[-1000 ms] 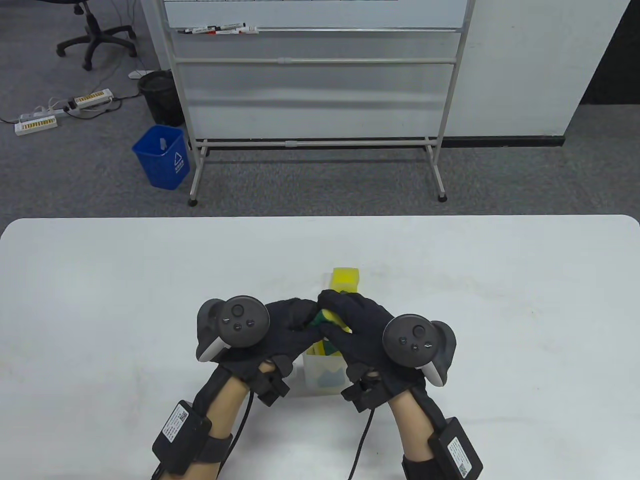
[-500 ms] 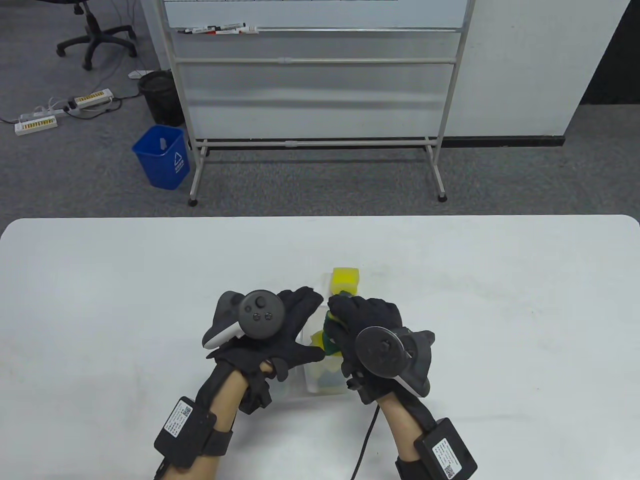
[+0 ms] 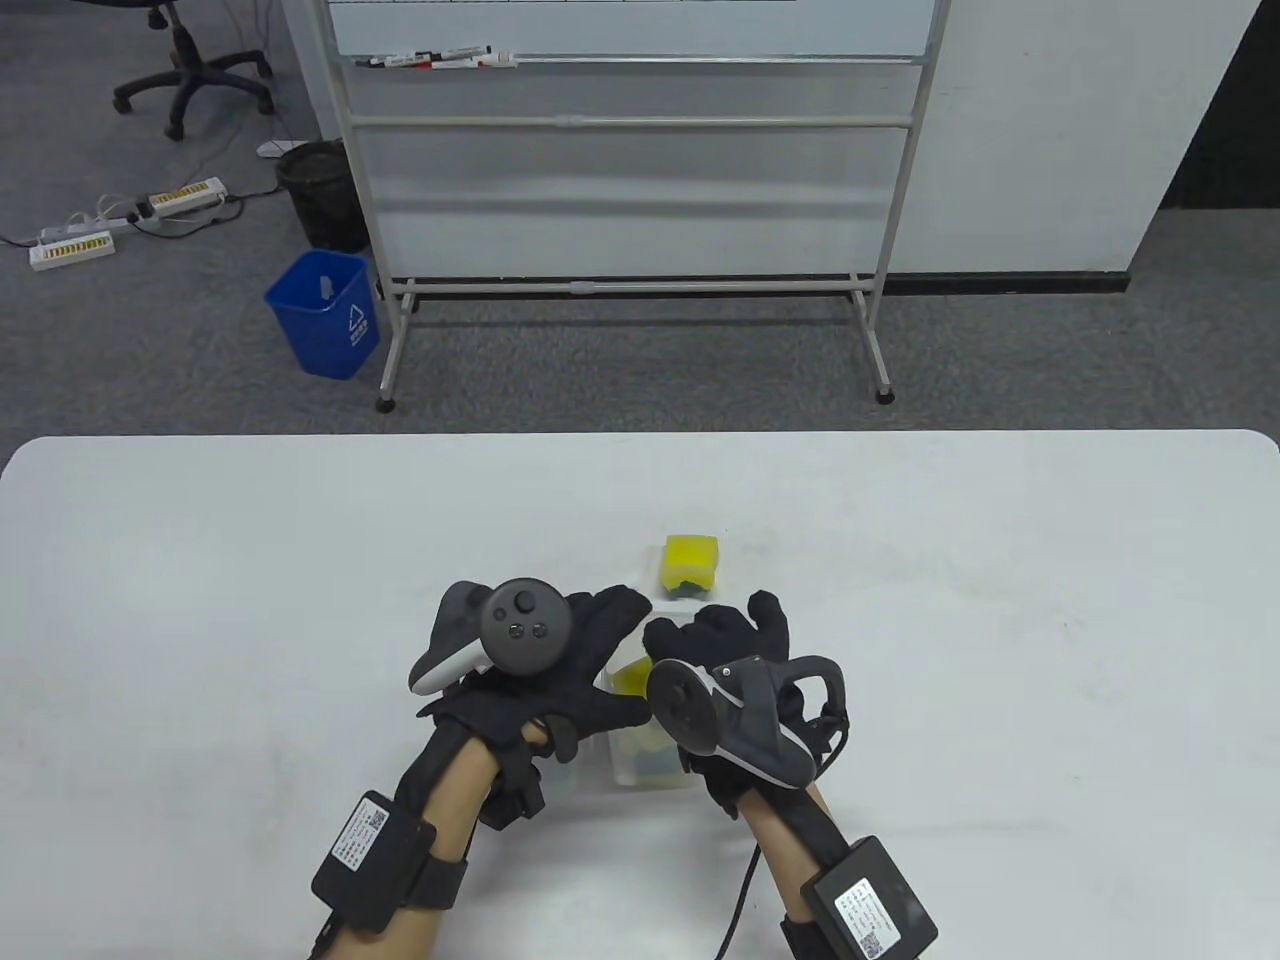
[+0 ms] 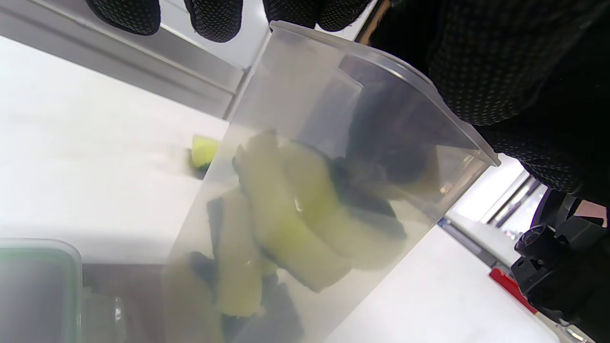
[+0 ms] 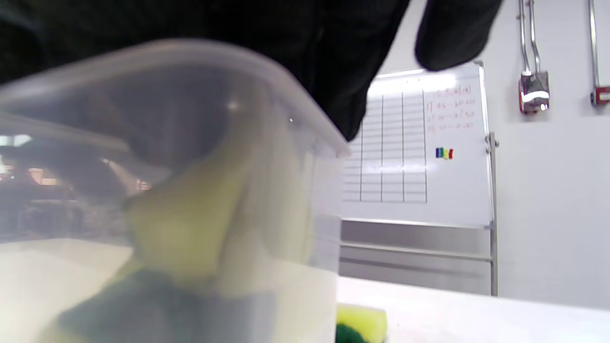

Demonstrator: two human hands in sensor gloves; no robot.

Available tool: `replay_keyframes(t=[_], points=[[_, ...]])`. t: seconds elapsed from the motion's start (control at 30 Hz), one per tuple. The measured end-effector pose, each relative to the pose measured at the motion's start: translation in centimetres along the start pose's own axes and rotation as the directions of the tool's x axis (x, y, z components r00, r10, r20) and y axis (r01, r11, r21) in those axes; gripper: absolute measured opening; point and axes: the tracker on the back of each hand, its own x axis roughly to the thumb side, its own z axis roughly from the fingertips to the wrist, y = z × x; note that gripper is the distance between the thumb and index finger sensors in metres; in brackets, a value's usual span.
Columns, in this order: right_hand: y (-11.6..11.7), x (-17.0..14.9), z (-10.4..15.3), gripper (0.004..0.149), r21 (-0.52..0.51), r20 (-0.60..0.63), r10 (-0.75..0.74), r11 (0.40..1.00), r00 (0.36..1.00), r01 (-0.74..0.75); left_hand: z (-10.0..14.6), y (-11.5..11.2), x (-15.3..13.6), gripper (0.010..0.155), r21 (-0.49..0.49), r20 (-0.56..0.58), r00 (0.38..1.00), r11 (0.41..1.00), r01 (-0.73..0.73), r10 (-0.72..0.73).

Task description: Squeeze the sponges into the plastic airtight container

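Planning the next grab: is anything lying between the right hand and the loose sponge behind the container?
Nothing visible does. The loose sponge sits alone on the table just beyond the container, bare tabletop around it. The right hand is over the container's mouth, fingertips close to the sponge.

Sponges [image 4: 286,224] inside container [image 3: 640,765]; spare sponge [image 3: 692,565] on table [image 3: 1000,620] behind it.
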Motion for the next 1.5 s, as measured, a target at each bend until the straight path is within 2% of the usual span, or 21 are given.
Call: replay_keyframes(t=[0.13,0.3,0.4,0.47,0.53,0.6,0.67,0.73,0.93,1.1,1.23,1.3,1.5], points=[[0.4,-1.1,-0.3,0.040,0.045,-0.035,-0.109,0.993,0.993,0.110,0.0,0.0,0.1,0.093,0.000,-0.005,1.000,1.000,0.003,-0.003],[0.7,-1.0,-0.3,0.039,0.105,-0.026,-0.082,0.991,0.996,0.084,0.0,0.0,0.1,0.092,-0.003,-0.011,1.000,1.000,0.006,-0.006],[1.1,-1.4,-0.4,0.047,0.169,-0.026,-0.119,0.978,0.993,0.121,0.0,0.0,0.0,0.092,-0.003,-0.015,1.000,1.000,0.007,-0.007],[1.5,-1.8,-0.4,0.058,0.204,-0.033,-0.165,0.964,0.986,0.169,0.0,0.0,0.0,0.092,-0.004,-0.017,1.000,1.000,0.006,-0.006],[2.1,-1.8,-0.4,0.076,0.275,-0.055,-0.213,0.936,0.976,0.220,-0.1,-0.1,0.1,0.092,0.006,-0.024,1.000,1.000,0.010,-0.010],[2.4,-1.4,-0.4,0.082,0.309,-0.062,-0.178,0.932,0.982,0.189,-0.1,-0.1,0.0,0.092,-0.001,-0.021,1.000,1.000,0.007,-0.007],[2.4,-1.5,-0.5,0.086,0.336,-0.044,-0.151,0.929,0.988,0.157,-0.1,-0.1,0.0,0.094,-0.003,-0.019,1.000,1.000,0.010,-0.010],[2.5,-1.5,-0.5,0.087,0.404,-0.071,-0.175,0.895,0.982,0.189,-0.1,-0.1,0.0,0.094,-0.009,-0.017,1.000,1.000,0.005,-0.005],[2.5,-1.4,-0.9,0.089,0.455,-0.088,-0.143,0.875,0.986,0.167,-0.1,-0.1,0.0,0.093,-0.011,-0.017,1.000,1.000,0.002,-0.002],[2.6,-1.6,-0.6,0.086,0.375,-0.068,-0.191,0.905,0.979,0.202,-0.1,-0.1,-0.1,0.093,-0.014,-0.017,1.000,1.000,-0.007,0.007],[2.1,-2.1,-0.7,0.074,0.296,-0.056,-0.269,0.915,0.961,0.273,-0.1,-0.1,-0.1,0.092,-0.014,-0.019,1.000,1.000,-0.010,0.010],[1.5,-2.2,-0.7,0.070,0.205,-0.016,-0.279,0.939,0.960,0.276,-0.1,-0.1,-0.1,0.092,-0.015,-0.020,1.000,1.000,-0.010,0.010],[-0.2,-3.9,-0.4,0.067,0.046,-0.001,-0.401,0.915,0.916,0.401,-0.1,-0.1,-0.1,0.092,-0.017,-0.020,1.000,1.000,-0.012,0.012]])
